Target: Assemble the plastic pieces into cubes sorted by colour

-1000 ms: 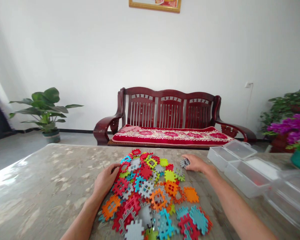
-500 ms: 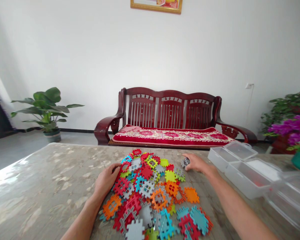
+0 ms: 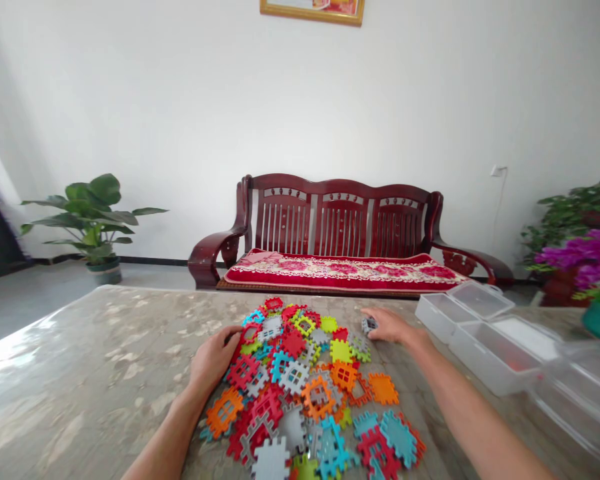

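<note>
A heap of interlocking plastic building tiles (image 3: 294,345) in red, grey, orange, blue and lime covers the middle of the table. Many tiles have toothed edges, and some are window-shaped frames. My left hand (image 3: 214,357) rests at the heap's left edge, touching red tiles; its fingers are loosely curved and apart, their tips partly hidden. To the right of the heap, my right hand (image 3: 393,327) pinches a small grey tile (image 3: 368,325) between thumb and fingers, low over the table. Whether this is one tile or a few together, I cannot tell.
Clear plastic boxes with open lids (image 3: 495,353) stand right of my right forearm; something reddish lies in one. The table (image 3: 105,360) has a patterned cover. Purple flowers (image 3: 587,260) in a teal pot are at far right. Behind the table is a wooden bench (image 3: 340,220).
My right hand has shifted very slightly left with the grey tile, which has turned a little. My left hand and the heap look the same.
</note>
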`<control>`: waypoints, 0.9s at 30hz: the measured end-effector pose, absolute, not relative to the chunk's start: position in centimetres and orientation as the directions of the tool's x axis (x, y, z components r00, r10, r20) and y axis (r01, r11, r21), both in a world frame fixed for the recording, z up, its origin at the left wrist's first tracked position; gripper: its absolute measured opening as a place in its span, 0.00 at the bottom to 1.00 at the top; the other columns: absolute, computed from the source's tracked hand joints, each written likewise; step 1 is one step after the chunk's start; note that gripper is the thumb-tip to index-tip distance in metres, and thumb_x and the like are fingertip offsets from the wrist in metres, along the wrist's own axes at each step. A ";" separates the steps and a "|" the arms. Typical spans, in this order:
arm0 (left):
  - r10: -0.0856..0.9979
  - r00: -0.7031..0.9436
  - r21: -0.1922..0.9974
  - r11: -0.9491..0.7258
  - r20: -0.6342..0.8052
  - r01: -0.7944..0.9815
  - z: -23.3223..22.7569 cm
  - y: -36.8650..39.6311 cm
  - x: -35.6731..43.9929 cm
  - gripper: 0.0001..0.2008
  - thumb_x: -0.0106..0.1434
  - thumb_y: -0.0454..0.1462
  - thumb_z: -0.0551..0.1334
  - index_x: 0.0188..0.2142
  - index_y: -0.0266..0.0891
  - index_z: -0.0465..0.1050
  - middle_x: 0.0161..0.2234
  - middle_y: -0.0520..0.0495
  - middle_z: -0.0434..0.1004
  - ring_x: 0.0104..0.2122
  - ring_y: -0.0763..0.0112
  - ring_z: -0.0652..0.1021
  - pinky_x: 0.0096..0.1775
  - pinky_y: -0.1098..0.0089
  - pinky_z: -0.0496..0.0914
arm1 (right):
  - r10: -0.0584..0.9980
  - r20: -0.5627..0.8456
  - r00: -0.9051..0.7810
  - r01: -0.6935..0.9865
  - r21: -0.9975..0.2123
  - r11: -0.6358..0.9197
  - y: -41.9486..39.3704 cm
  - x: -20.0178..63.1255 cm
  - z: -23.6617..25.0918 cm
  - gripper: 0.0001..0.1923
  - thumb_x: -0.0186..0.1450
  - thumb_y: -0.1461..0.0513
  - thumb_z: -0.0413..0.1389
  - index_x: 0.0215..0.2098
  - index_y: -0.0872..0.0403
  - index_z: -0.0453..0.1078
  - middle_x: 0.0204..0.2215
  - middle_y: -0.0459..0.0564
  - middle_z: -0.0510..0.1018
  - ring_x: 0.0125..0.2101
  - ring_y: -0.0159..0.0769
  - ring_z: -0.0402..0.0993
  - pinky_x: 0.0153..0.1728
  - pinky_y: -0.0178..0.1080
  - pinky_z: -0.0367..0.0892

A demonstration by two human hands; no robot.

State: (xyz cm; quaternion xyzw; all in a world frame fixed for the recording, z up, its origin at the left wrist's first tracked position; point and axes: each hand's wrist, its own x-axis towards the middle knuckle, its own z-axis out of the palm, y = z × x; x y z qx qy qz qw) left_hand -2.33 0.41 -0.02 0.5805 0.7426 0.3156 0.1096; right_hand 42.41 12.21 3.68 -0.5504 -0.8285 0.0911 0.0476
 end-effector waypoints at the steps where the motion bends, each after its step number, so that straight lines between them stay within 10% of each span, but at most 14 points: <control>1: 0.930 -0.304 0.595 0.128 0.205 0.793 0.0 0.4 -2.3 0.17 0.64 0.45 0.53 0.46 0.49 0.78 0.44 0.52 0.83 0.43 0.63 0.80 0.43 0.70 0.71 | 0.918 -0.019 -0.396 0.900 -0.207 0.384 12.3 42.3 3.6 0.40 0.51 0.62 0.61 0.63 0.54 0.64 0.60 0.57 0.70 0.57 0.52 0.67 0.59 0.48 0.59; 27: 0.932 -0.320 0.575 0.168 0.172 0.801 1.3 -0.4 -1.2 0.17 0.66 0.43 0.52 0.47 0.47 0.78 0.47 0.50 0.82 0.47 0.62 0.79 0.44 0.69 0.69 | 0.899 0.438 0.006 0.937 -0.317 0.148 9.6 48.8 -4.1 0.25 0.61 0.57 0.49 0.55 0.54 0.69 0.56 0.59 0.73 0.57 0.51 0.67 0.58 0.53 0.61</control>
